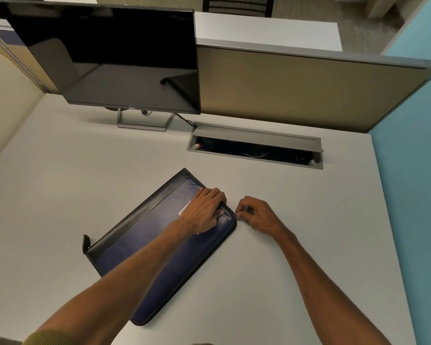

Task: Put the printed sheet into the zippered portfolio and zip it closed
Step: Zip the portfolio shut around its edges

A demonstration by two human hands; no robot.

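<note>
Forearms over shut portfolio (159,247) on worktop (296,220).
Left hand (204,212) flat beside right fingers (241,214), pinched, perhaps on zip pull; sheet unseen; snagging if corner pulled crookedly.

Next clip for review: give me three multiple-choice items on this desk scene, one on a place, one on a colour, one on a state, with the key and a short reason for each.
1. Where does the left hand rest?
A. On the closed dark blue zippered portfolio
B. On the monitor stand
C. Inside the cable tray

2. What colour is the portfolio's main panel?
A. Red
B. Dark blue
C. White

3. What state is the black flat-screen monitor in?
A. Showing a document
B. Lying face down
C. Dark, upright

Key: 1 A, the palm lies flat near its far right corner. 2 B, blue panel with black spine. 3 C, the screen shows only reflections.
</note>
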